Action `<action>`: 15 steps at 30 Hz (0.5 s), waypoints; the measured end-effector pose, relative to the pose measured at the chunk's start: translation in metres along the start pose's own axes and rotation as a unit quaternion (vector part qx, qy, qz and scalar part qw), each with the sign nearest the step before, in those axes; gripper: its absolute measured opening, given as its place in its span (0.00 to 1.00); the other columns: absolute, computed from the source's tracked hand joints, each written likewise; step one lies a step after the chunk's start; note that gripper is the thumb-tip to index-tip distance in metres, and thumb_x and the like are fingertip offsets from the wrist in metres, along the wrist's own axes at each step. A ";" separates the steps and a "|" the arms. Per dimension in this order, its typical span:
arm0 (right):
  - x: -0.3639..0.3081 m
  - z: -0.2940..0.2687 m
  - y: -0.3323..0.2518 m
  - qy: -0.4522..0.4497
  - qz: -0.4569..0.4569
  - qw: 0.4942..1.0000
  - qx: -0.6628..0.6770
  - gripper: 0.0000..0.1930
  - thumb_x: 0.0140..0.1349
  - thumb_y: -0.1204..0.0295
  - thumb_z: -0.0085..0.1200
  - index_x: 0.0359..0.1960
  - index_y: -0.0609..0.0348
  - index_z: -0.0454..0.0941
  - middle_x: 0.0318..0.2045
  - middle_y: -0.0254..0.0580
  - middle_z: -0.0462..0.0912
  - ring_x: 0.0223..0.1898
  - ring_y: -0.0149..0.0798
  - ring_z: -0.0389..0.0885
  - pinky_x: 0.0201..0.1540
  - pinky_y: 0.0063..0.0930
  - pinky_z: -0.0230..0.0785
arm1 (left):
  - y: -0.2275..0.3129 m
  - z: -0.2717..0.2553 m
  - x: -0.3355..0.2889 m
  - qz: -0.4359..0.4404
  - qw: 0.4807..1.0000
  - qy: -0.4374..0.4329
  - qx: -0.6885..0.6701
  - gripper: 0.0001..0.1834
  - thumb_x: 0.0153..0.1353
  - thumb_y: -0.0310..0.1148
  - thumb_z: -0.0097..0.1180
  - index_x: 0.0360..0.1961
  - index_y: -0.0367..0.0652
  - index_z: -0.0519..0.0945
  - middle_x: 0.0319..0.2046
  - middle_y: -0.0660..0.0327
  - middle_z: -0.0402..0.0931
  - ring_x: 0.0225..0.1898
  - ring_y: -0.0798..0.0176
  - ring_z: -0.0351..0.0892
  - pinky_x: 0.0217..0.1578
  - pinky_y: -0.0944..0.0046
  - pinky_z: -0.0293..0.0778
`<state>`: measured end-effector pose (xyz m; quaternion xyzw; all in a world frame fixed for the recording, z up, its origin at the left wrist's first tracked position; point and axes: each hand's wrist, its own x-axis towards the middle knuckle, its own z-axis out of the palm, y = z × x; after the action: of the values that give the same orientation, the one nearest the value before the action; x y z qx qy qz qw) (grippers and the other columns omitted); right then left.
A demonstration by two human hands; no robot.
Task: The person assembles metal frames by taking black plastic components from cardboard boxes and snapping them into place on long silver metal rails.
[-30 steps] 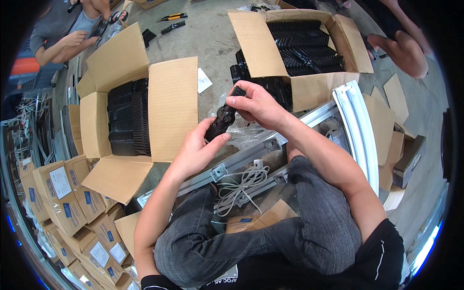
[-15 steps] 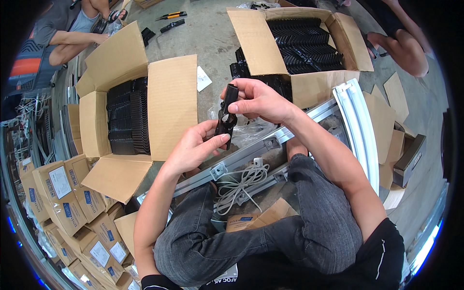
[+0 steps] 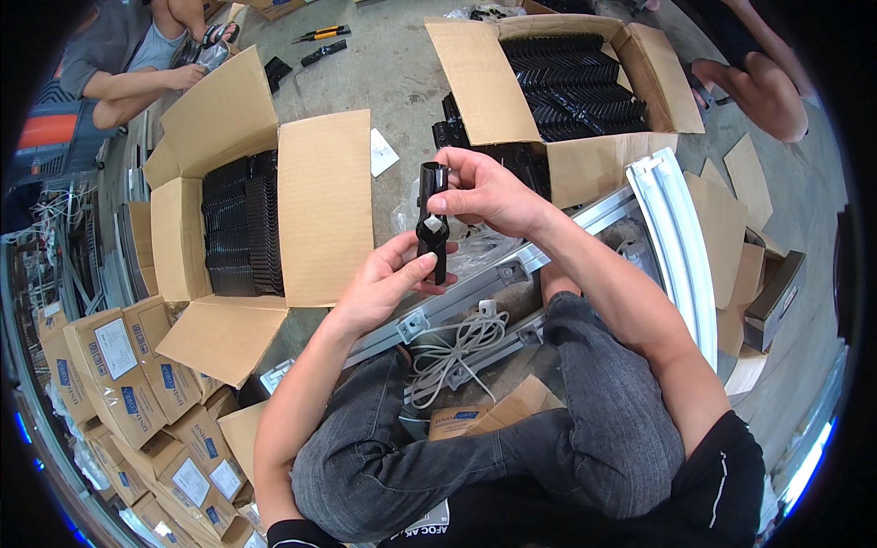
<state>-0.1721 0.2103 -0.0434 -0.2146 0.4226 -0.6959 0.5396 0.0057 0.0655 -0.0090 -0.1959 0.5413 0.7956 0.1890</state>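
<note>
A glossy black metal-looking bracket (image 3: pixel 432 219), narrow and channel-shaped at the top, stands nearly upright between my two hands. My left hand (image 3: pixel 388 283) pinches its lower end between thumb and fingers. Higher up, my right hand (image 3: pixel 493 194) grips its upper half from the right side. A light gap shows at the bracket's middle; its exact shape is too small to tell. Rows of similar black pieces (image 3: pixel 242 224) fill the open carton (image 3: pixel 324 210) on the left. Another open carton (image 3: pixel 484 82) at the far right holds more black pieces (image 3: pixel 571 87).
Silver aluminium rails (image 3: pixel 671 247) and a coiled white cable (image 3: pixel 461 352) lie by my legs. Small cartons (image 3: pixel 128 379) are stacked at the left. A yellow-and-black tool (image 3: pixel 322 34) lies on the far floor. Two people, one by a crouched arm (image 3: pixel 137 82), are beyond the cartons.
The bracket has turned in my hands, now standing straighter with its channel side more toward me. My left hand has shifted slightly right.
</note>
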 end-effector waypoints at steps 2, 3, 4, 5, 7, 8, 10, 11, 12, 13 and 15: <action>-0.002 0.002 0.000 0.009 0.002 1.000 0.006 0.13 0.61 0.69 0.68 0.37 0.54 0.73 0.21 0.21 0.71 0.18 0.15 0.58 0.19 0.16 0.45 | -0.004 0.000 0.001 -0.001 1.000 0.000 -0.010 0.23 0.73 0.36 0.51 0.65 0.38 0.66 0.59 0.51 0.75 0.50 0.58 0.83 0.47 0.62 0.81; -0.002 0.002 0.001 0.018 0.005 1.000 0.012 0.13 0.61 0.69 0.68 0.36 0.54 0.73 0.21 0.20 0.70 0.18 0.15 0.58 0.19 0.16 0.45 | -0.006 -0.001 0.002 -0.004 1.000 0.000 -0.021 0.24 0.73 0.37 0.52 0.66 0.38 0.66 0.60 0.51 0.74 0.52 0.57 0.82 0.49 0.61 0.81; -0.002 0.002 0.000 0.018 0.005 1.000 0.012 0.13 0.61 0.69 0.68 0.36 0.54 0.73 0.21 0.20 0.70 0.18 0.15 0.58 0.19 0.16 0.45 | -0.008 -0.001 0.002 -0.004 1.000 0.000 -0.021 0.24 0.73 0.37 0.52 0.66 0.38 0.66 0.60 0.51 0.74 0.52 0.57 0.82 0.49 0.61 0.81; -0.003 0.002 -0.001 0.018 0.009 1.000 -0.017 0.13 0.60 0.69 0.69 0.36 0.54 0.73 0.21 0.20 0.70 0.20 0.15 0.60 0.20 0.16 0.47 | -0.010 -0.002 0.003 -0.004 1.000 0.000 -0.018 0.25 0.73 0.37 0.52 0.66 0.38 0.66 0.60 0.51 0.74 0.52 0.57 0.82 0.50 0.60 0.80; -0.003 0.004 -0.002 0.017 0.013 0.999 -0.047 0.13 0.60 0.68 0.69 0.36 0.54 0.73 0.22 0.20 0.70 0.21 0.16 0.61 0.22 0.16 0.50 | -0.012 -0.004 0.003 -0.003 1.000 0.000 -0.016 0.25 0.72 0.37 0.53 0.66 0.38 0.66 0.59 0.51 0.75 0.53 0.58 0.81 0.52 0.59 0.79; -0.003 0.005 -0.002 0.008 -0.001 0.998 -0.063 0.13 0.60 0.69 0.69 0.36 0.55 0.74 0.22 0.20 0.71 0.23 0.16 0.62 0.24 0.16 0.53 | -0.011 -0.006 0.003 -0.002 1.000 0.003 0.009 0.24 0.71 0.36 0.56 0.64 0.38 0.69 0.58 0.52 0.76 0.53 0.59 0.81 0.53 0.60 0.78; -0.003 0.005 -0.003 -0.001 -0.016 0.997 -0.078 0.13 0.59 0.69 0.69 0.36 0.55 0.74 0.23 0.20 0.71 0.25 0.16 0.64 0.26 0.16 0.55 | -0.011 -0.009 0.002 0.000 0.999 0.006 0.034 0.24 0.69 0.34 0.58 0.63 0.38 0.72 0.57 0.53 0.77 0.54 0.61 0.80 0.55 0.60 0.76; -0.003 0.003 -0.004 -0.020 -0.014 0.996 -0.087 0.14 0.58 0.70 0.70 0.38 0.54 0.74 0.26 0.19 0.73 0.28 0.16 0.66 0.30 0.15 0.59 | -0.011 -0.011 0.002 -0.008 0.999 0.012 0.040 0.22 0.66 0.32 0.61 0.60 0.37 0.75 0.55 0.54 0.79 0.53 0.62 0.80 0.56 0.60 0.75; -0.003 0.003 -0.004 -0.039 -0.013 0.995 -0.096 0.15 0.57 0.71 0.71 0.39 0.53 0.74 0.28 0.19 0.75 0.30 0.15 0.69 0.33 0.14 0.62 | -0.011 -0.012 0.001 -0.017 0.999 0.016 0.046 0.21 0.64 0.29 0.64 0.57 0.37 0.78 0.53 0.56 0.81 0.53 0.64 0.81 0.57 0.61 0.74; -0.003 0.003 -0.004 -0.039 -0.013 0.995 -0.095 0.15 0.57 0.71 0.71 0.39 0.53 0.74 0.28 0.19 0.75 0.30 0.15 0.69 0.33 0.14 0.62 | -0.010 -0.012 0.001 -0.017 0.999 0.016 0.046 0.21 0.64 0.29 0.64 0.57 0.37 0.78 0.53 0.56 0.81 0.53 0.64 0.81 0.57 0.61 0.74; -0.004 0.005 -0.002 -0.063 -0.013 0.996 -0.064 0.18 0.54 0.72 0.72 0.41 0.54 0.74 0.31 0.21 0.75 0.32 0.16 0.70 0.36 0.15 0.64 | -0.006 -0.012 0.000 -0.017 1.000 -0.006 0.020 0.20 0.60 0.26 0.66 0.54 0.36 0.80 0.50 0.57 0.82 0.52 0.65 0.81 0.58 0.61 0.74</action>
<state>-0.1688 0.2124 -0.0383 -0.2976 0.4286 -0.6597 0.5409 0.0101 0.0564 -0.0174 -0.1963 0.5522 0.7826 0.2098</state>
